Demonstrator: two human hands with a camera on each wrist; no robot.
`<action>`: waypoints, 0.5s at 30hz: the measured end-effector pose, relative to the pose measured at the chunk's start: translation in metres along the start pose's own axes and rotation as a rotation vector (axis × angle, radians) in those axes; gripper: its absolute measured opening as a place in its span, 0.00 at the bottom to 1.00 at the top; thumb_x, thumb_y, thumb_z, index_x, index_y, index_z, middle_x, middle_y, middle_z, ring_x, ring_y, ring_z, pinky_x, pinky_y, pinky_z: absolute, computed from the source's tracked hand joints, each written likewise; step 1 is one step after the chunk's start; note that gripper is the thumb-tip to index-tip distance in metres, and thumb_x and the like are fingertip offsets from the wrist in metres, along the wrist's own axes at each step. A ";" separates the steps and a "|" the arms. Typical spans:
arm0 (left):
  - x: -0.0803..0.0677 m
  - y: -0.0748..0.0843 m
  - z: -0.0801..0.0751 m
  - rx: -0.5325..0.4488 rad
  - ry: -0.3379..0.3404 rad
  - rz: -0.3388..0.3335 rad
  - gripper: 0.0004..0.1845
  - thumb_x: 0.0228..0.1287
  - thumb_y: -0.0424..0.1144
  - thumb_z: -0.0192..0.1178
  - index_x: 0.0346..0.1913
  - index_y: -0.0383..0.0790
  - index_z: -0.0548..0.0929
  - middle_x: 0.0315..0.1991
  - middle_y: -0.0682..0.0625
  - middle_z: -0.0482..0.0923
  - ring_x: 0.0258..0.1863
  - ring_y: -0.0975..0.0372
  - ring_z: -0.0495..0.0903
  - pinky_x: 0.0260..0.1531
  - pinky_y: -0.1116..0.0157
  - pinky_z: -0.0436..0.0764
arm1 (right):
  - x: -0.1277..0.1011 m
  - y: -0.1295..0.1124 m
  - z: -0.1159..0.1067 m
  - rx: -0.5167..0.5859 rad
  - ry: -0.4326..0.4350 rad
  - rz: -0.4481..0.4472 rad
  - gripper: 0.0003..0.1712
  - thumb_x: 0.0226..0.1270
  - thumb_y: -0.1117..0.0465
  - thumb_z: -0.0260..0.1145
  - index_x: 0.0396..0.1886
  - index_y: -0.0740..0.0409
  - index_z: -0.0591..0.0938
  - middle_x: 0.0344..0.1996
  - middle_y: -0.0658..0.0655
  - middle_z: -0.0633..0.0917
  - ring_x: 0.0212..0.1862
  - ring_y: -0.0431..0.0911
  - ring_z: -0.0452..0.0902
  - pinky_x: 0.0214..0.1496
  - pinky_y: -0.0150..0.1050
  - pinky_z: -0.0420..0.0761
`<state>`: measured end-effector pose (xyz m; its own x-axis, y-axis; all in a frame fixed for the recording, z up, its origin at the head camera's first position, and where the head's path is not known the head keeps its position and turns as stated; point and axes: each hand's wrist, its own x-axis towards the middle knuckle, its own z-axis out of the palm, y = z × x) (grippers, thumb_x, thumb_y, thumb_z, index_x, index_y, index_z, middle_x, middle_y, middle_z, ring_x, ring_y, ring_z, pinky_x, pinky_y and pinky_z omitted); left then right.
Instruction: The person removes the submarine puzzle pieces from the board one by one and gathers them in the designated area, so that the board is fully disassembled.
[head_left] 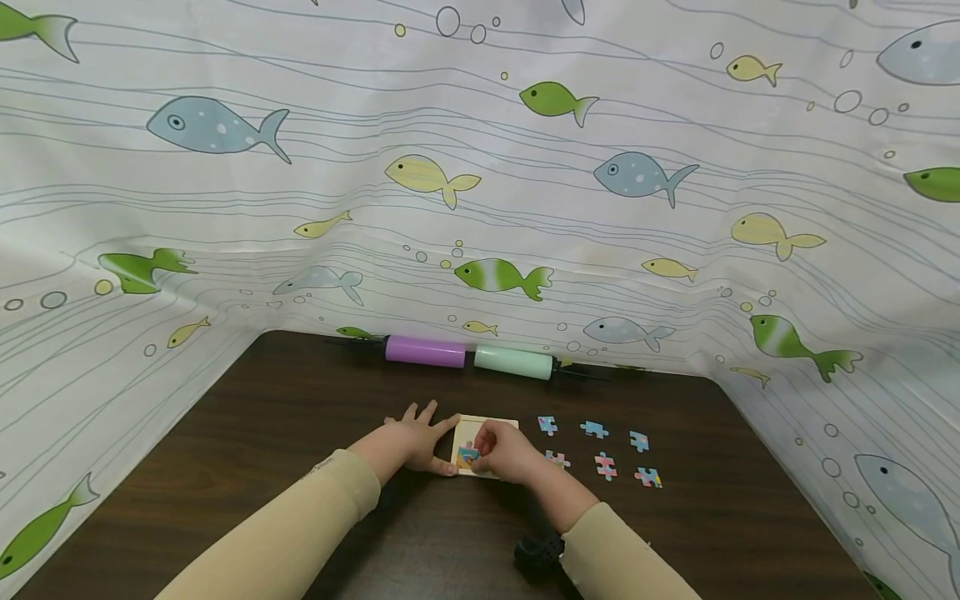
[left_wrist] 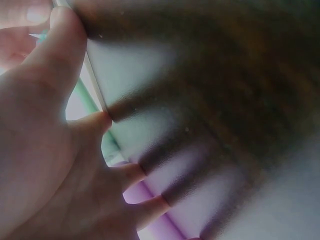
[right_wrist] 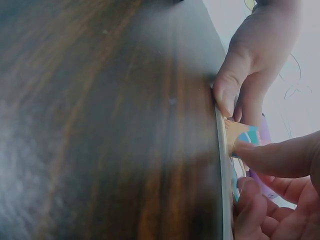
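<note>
On the dark table (head_left: 225, 467), your left hand (head_left: 417, 443) lies flat, fingers spread and straight, touching the puzzle board's (head_left: 491, 427) left edge. Your right hand (head_left: 504, 451) pinches a puzzle piece (head_left: 468, 455) between curled fingertips, over the board's lower left corner.

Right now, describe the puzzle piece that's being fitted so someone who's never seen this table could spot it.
On the dark wooden table, find the pale square puzzle board between the two hands. The puzzle piece lies at the board's near left corner, under the right hand fingertips. Unlike the six loose pieces to the right, it sits on the board.
</note>
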<state>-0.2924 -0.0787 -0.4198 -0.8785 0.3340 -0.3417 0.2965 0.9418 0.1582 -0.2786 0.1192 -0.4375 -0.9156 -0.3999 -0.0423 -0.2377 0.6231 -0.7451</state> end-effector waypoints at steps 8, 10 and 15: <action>0.000 0.000 0.000 0.016 0.000 0.001 0.51 0.56 0.71 0.60 0.79 0.57 0.54 0.78 0.39 0.46 0.74 0.37 0.47 0.60 0.31 0.58 | -0.003 -0.002 -0.001 0.075 -0.002 0.022 0.08 0.68 0.64 0.69 0.30 0.59 0.78 0.26 0.53 0.77 0.21 0.43 0.69 0.19 0.36 0.73; -0.001 0.000 0.000 0.015 -0.002 0.000 0.51 0.56 0.71 0.60 0.79 0.57 0.54 0.78 0.39 0.46 0.74 0.37 0.47 0.60 0.31 0.57 | -0.003 -0.002 -0.002 0.121 -0.004 0.043 0.08 0.68 0.64 0.69 0.30 0.60 0.78 0.26 0.53 0.77 0.20 0.43 0.69 0.18 0.34 0.73; -0.002 0.002 -0.001 0.003 -0.002 -0.007 0.51 0.55 0.71 0.60 0.79 0.57 0.55 0.78 0.39 0.46 0.73 0.37 0.47 0.60 0.31 0.56 | -0.006 0.000 -0.007 0.269 -0.010 0.083 0.07 0.68 0.63 0.68 0.32 0.62 0.80 0.24 0.53 0.78 0.21 0.43 0.72 0.20 0.33 0.73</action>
<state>-0.2908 -0.0776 -0.4180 -0.8798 0.3270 -0.3450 0.2912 0.9444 0.1528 -0.2756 0.1266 -0.4323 -0.9247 -0.3627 -0.1158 -0.0667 0.4537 -0.8886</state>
